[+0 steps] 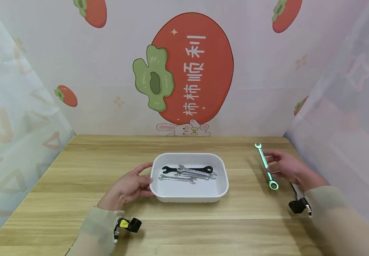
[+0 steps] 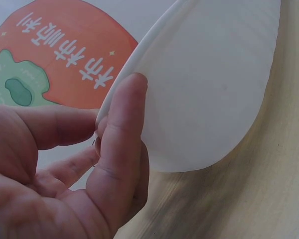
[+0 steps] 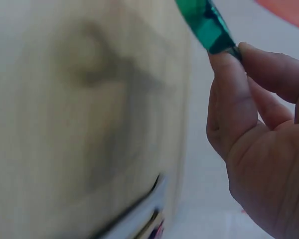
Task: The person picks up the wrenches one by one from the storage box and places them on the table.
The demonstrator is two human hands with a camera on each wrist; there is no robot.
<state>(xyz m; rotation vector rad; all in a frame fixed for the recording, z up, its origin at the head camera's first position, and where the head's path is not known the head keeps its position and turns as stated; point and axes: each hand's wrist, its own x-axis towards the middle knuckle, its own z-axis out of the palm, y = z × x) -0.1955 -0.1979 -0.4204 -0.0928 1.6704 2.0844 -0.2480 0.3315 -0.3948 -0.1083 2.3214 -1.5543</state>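
From my remote station I had the left hand [image 1: 133,185] pinching the white bin [image 1: 189,200] at its nine o'clock, and the right hand [image 1: 285,169] pinching a green wrench [image 1: 265,164] above the tabletop [image 1: 197,231], toward the bin's three o'clock.

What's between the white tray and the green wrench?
Just bare table: nothing lies between the white tray and the green wrench, as the head view shows.

Two pale beige sleeves [image 1: 99,224] each carry a black camera [image 1: 135,225] — the left one with a yellow label [image 1: 124,223].
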